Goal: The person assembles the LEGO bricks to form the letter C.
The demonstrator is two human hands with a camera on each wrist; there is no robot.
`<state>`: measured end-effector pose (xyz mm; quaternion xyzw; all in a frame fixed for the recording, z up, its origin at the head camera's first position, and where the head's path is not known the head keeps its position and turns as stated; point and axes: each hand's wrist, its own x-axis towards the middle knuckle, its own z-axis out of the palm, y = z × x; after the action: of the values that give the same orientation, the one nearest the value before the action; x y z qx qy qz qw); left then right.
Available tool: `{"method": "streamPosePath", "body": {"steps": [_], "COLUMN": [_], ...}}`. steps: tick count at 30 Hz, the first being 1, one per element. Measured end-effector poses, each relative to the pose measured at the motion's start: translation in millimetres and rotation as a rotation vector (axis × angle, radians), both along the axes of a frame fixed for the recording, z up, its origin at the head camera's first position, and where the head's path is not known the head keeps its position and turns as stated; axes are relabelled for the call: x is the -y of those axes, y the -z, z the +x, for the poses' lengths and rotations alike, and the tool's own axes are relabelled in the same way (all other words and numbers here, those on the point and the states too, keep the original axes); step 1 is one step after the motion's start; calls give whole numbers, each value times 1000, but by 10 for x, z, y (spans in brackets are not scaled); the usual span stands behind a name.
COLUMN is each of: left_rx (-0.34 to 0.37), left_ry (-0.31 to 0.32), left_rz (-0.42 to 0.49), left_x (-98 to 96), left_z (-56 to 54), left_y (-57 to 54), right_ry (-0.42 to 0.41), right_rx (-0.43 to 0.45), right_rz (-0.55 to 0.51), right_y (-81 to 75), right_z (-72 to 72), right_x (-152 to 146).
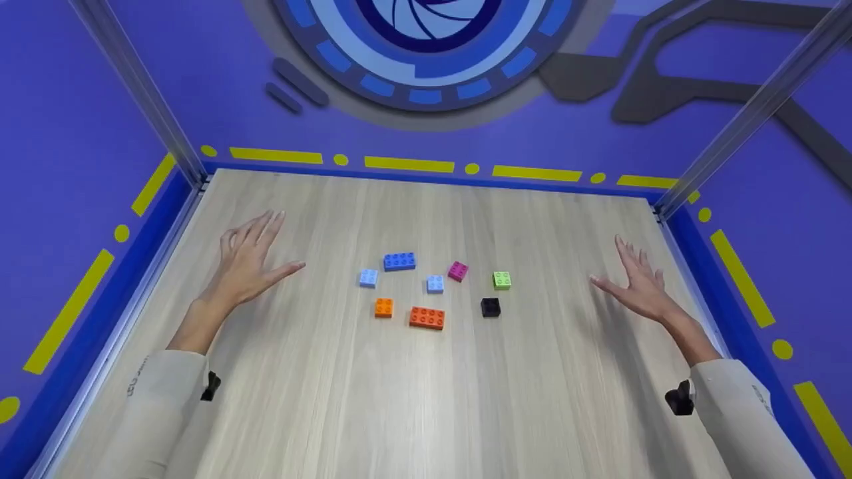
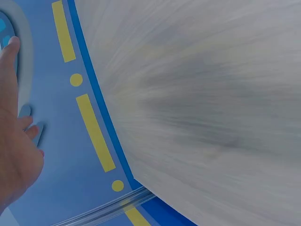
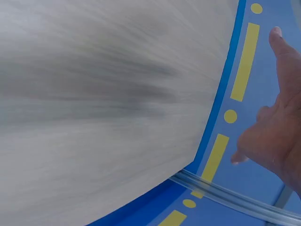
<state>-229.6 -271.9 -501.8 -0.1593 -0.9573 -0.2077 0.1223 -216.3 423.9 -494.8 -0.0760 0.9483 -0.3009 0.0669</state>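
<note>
Over the left part of the table, my left hand (image 1: 247, 266) hovers with fingers spread, holding nothing. My right hand (image 1: 638, 286) is likewise spread over the right part, its thumb toward the middle. Between them lie several toy building bricks: a long blue one (image 1: 399, 261), two light blue ones (image 1: 368, 278) (image 1: 434, 285), a magenta one (image 1: 458, 271), a lime green one (image 1: 502, 281), a black one (image 1: 490, 307), an orange one (image 1: 383, 308) and a long red-orange one (image 1: 426, 318). Nearest the right hand is the lime green brick; nearest the left, the left light blue one.
The bricks lie on a pale wood-grain table (image 1: 373, 412). Blue-purple panels with yellow dashes stand around it: a back wall (image 1: 426, 143), a left wall (image 1: 53, 166) and a right wall (image 1: 799, 253). Clear corner posts (image 1: 140, 80) rise at both back corners.
</note>
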Motion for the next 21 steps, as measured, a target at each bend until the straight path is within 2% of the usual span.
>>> {"method": "streamPosePath", "body": {"steps": [4, 9, 16, 21], "left_rx": [40, 116, 150, 223], "left_ry": [25, 39, 95, 157], "left_rz": [40, 64, 136, 224], "left_x": [-36, -109, -321, -563], "left_z": [32, 91, 205, 293], "left_y": [35, 79, 104, 142], "right_ry": [-16, -16, -72, -159], "right_rx": [50, 84, 38, -21], "right_rz": [-78, -114, -147, -177], "right_y": [2, 30, 115, 194], "right_z": [4, 49, 108, 150], "right_x": [18, 47, 187, 409]}}
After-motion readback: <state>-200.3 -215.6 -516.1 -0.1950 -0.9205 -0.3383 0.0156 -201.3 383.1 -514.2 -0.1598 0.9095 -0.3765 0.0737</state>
